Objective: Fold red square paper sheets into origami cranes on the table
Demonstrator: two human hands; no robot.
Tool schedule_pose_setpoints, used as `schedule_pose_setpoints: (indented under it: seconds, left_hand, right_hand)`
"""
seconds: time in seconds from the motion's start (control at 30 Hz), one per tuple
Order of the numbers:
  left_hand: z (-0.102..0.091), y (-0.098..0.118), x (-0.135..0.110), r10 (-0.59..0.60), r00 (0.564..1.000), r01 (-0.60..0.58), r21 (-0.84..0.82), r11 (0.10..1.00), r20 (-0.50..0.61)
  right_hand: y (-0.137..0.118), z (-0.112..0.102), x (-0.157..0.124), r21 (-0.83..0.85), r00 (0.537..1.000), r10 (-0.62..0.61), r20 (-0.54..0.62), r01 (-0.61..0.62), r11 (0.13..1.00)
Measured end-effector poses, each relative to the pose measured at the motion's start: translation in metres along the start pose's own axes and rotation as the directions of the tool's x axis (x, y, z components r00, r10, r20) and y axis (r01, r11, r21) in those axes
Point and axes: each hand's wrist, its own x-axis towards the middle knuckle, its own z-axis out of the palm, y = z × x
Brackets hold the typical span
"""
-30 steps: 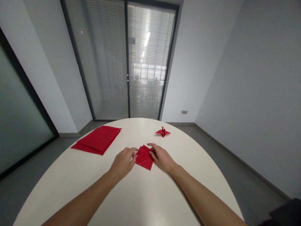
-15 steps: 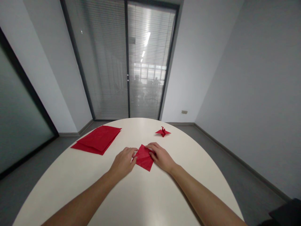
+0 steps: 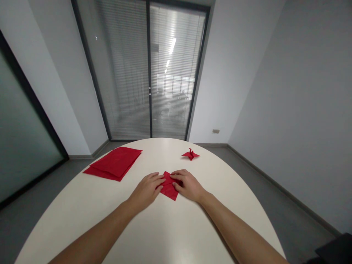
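Observation:
A small folded red paper (image 3: 169, 190) lies on the white round table (image 3: 165, 234) in front of me. My left hand (image 3: 146, 190) rests palm down on its left side, fingers stretched over the paper's edge. My right hand (image 3: 188, 185) presses on its right side, fingers lying across the top of the paper. Both hands nearly meet over the paper, and only its lower corner and a bit of its top show between them.
A stack of flat red paper sheets (image 3: 114, 163) lies at the table's far left. A finished red paper crane (image 3: 190, 154) stands at the far right of the table. Glass doors with blinds (image 3: 150, 73) are behind the table.
Both hands have slid inward over the red paper, covering more of it. The stack and the crane have not moved.

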Motion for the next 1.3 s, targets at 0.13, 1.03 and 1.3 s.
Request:
schedule_pose_setpoints:
  seconds: [0.13,1.03,1.3]
  left_hand:
    - [-0.003,0.002,0.001,-0.008,1.0,0.008,-0.026,1.0,0.004]
    - [-0.018,0.017,0.003,-0.152,0.987,0.157,0.083,0.984,-0.059]
    - [-0.015,0.018,0.003,-0.187,0.982,0.186,-0.057,0.981,-0.029]
  right_hand:
    - [-0.003,-0.002,0.001,0.005,1.0,0.004,0.011,-0.004,1.0]
    - [-0.01,-0.006,-0.001,0.212,0.981,0.146,-0.131,-0.117,0.97]
    - [-0.01,-0.005,0.004,0.399,0.965,0.207,-0.164,-0.127,0.908]
